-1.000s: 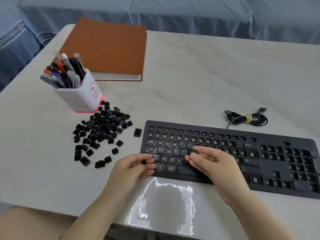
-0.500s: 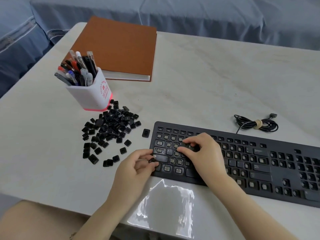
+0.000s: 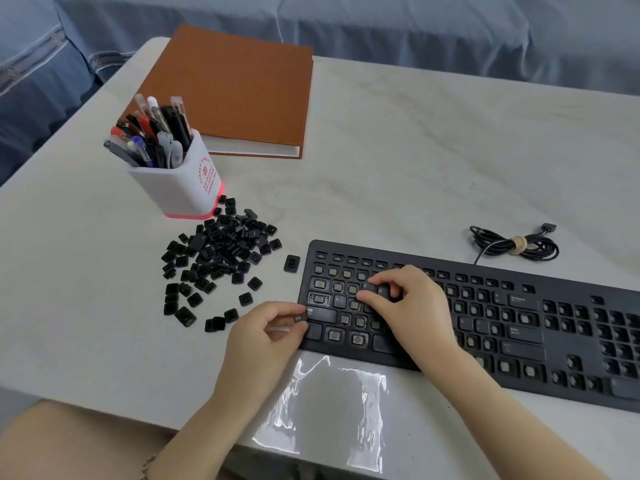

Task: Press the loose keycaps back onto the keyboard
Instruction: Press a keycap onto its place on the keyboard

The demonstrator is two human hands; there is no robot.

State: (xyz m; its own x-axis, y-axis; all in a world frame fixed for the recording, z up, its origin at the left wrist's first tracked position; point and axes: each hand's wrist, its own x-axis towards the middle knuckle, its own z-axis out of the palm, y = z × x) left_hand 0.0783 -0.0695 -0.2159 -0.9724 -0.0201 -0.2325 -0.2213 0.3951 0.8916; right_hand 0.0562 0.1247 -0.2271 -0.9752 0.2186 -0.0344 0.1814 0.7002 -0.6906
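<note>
Table [image 3: 415, 150]: pale, marbled.
Keyboard [image 3: 519, 327]: at the near edge, many sockets bare.
Loose keycaps [image 3: 218, 251]: heaped left of the keyboard.
Right hand [image 3: 412, 306]: fingertips bent onto the E–R keys; pinching or pressing, cannot tell.
Left hand [image 3: 263, 341]: pinches one keycap [image 3: 300, 318] at the keyboard's left edge.

Head view, single wide-angle camera.
We look forward and down from close above the table [image 3: 415, 150], keyboard [image 3: 512, 327] low right, blue fabric [image 3: 415, 29] across the far edge.
</note>
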